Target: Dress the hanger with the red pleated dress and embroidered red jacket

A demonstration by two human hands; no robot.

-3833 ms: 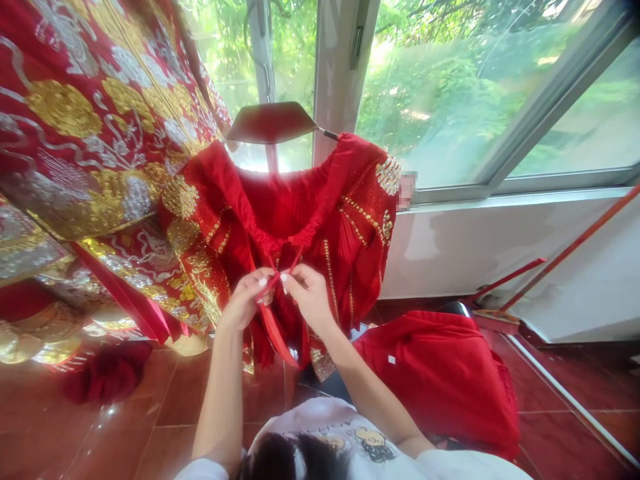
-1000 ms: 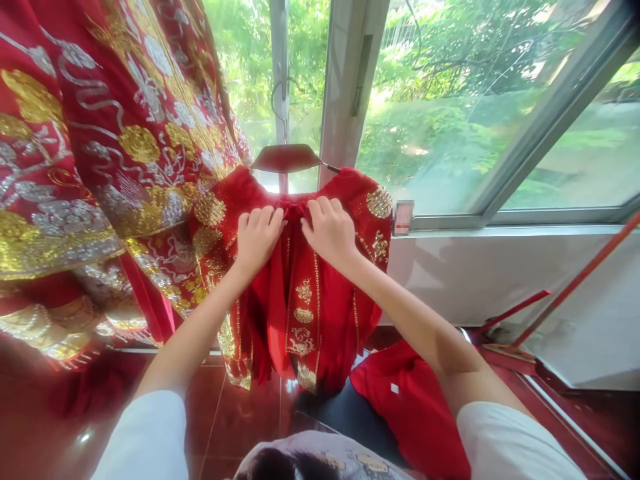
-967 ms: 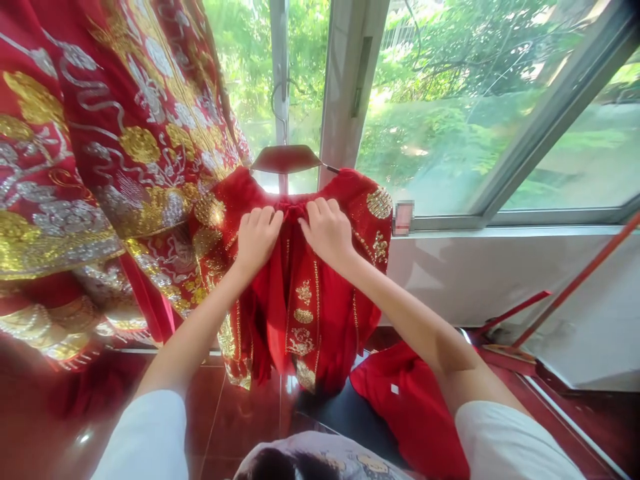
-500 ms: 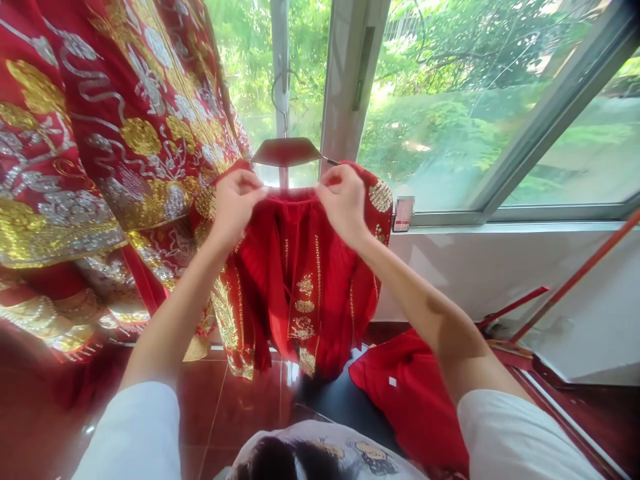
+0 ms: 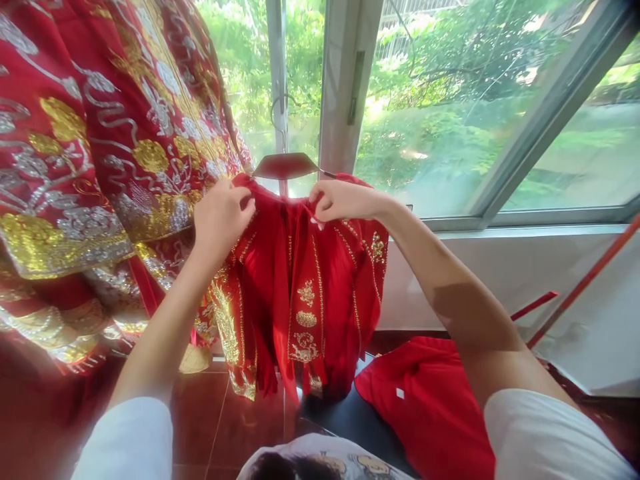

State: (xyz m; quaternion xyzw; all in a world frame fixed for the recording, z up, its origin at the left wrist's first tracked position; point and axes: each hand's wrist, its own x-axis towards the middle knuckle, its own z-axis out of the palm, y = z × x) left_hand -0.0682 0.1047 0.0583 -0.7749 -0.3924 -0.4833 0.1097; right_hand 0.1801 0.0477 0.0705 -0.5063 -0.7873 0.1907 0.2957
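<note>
A red garment with gold embroidery (image 5: 327,287) hangs in front of me, its long panels edged with gold beading. Above its top edge shows a hanger with a broad dark-red middle (image 5: 287,166). My left hand (image 5: 225,217) is closed on the garment's top edge at the left, thumb against curled fingers. On the other side, my right hand (image 5: 340,201) pinches the same edge, fingers bent and the wrist turned sideways. A thin strip of red cloth shows at its fingertips. The part of the edge under each hand is hidden.
Large red robes with gold and silver sequins (image 5: 150,157) hang close on the left. A window (image 5: 445,133) fills the back above a white sill (image 5: 465,233). Red cloth (image 5: 425,400) lies on a black surface (image 5: 345,420) below right. A red pole (image 5: 585,280) leans at the right.
Both hands have come down slightly and the left has shifted left. My right hand has turned from upright to sideways, its forearm lying flatter. The view has also shifted a little.
</note>
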